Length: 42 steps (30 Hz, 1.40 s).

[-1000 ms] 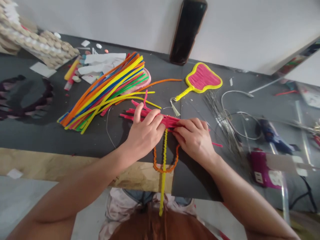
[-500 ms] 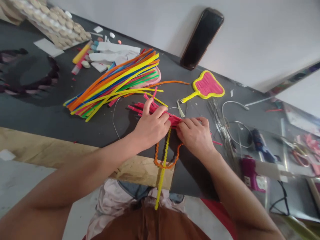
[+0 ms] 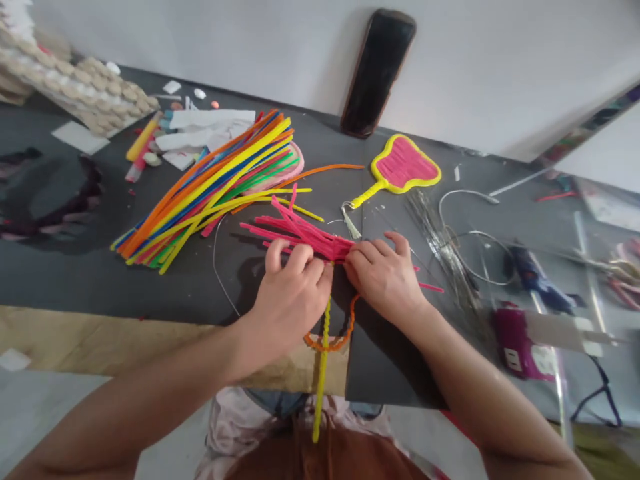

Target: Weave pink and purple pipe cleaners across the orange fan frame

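A bundle of pink pipe cleaners [image 3: 305,228] fans out to the left above the desk, gathered at its middle. My right hand [image 3: 385,275] is closed around the right part of it, and a few pink ends poke out beyond. My left hand [image 3: 295,283] has its fingers curled, the tips pinching at the top of a twisted yellow pipe cleaner [image 3: 323,373] just below the bundle; its thumb is hidden. Down toward my lap hangs the yellow stem. A twisted orange pipe cleaner [image 3: 345,341] makes a loop crossing it, partly covered by my hands.
Loose coloured pipe cleaners [image 3: 210,193] lie at the left. Behind are a pink-and-yellow fan shape [image 3: 406,163] with a tassel and a phone [image 3: 379,73] leaning on the wall. Thin wires [image 3: 440,240] and a purple tool [image 3: 520,343] are at the right.
My left hand has moved down off the pink bundle to the yellow stem just beneath, exposing more of the pink pipe cleaners. My right hand keeps its hold. The view has shifted slightly.
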Available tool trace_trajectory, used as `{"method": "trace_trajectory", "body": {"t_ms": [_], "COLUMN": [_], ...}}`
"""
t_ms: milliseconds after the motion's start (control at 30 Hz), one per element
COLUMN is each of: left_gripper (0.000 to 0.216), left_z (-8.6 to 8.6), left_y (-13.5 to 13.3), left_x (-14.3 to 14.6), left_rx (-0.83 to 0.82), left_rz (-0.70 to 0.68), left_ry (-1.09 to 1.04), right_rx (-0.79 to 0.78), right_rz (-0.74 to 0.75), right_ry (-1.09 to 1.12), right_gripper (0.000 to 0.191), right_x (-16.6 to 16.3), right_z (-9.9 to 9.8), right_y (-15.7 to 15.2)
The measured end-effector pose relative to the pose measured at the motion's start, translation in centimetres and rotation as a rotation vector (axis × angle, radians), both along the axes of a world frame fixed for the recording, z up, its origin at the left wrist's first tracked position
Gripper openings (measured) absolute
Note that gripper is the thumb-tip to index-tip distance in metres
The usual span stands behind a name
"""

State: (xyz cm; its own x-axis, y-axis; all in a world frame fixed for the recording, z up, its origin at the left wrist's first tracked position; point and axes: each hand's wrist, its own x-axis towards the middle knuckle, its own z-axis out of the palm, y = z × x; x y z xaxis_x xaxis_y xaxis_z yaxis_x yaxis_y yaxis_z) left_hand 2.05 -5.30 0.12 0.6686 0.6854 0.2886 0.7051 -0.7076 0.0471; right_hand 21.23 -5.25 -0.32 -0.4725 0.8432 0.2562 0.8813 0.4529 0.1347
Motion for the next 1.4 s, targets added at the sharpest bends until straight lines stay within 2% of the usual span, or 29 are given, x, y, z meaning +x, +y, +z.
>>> {"method": "trace_trajectory", "body": {"t_ms": [67,233,433,600,867,1100,1167,1267,1400], "left_gripper": [0.02,0.059,0.071,0.068,0.059,0.052,0.041,0.014,0.018], "left_z": [0.5,0.9,1.1,1.0,1.2,1.4,1.6,2.1,2.4], "left_y": [-0.5,-1.3,-1.6,-1.7,-1.4,-1.3,-0.7,1.1,4.2], "left_x": [0.1,0.5,0.5,0.5,0.1,0.4,0.0,-1.5,-3.9], "left_rx": [-0.023,-0.091,-0.107,-0.08,-0.058,-0.043,-0.029,0.025,0.073], "left_rz": [0.0,0.032,0.113,0.137,0.094,0.081,0.063,0.072,0.124], "left_ry": [0.081,0.209,0.252,0.25,0.24,0.217,0.183,0.134,0.115], "right_rx": [-0.004,-0.022,-0.026,-0.032,-0.039,0.009,0.01,0.001,0.008], "right_rz": [-0.006,0.002,0.018,0.029,0.024,0.033,0.031,0.021,0.028], "right_ry": [0.02,0.101,0.211,0.221,0.217,0.229,0.236,0.234,0.23], "right_gripper": [0.022,0.019,0.013,0.013,0.017,0.017,0.016,0.018,0.019], "right_x": [-0.1,-0.1,0.0,0.1,0.2,0.0,-0.1,0.0,0.1], "right_z": [0.0,-0.2,-0.6,-0.6,-0.5,-1.0,-1.0,-0.9,-0.9], "right_y": [0.0,0.1,0.2,0.3,0.2,0.3,0.4,0.4,0.3]}}
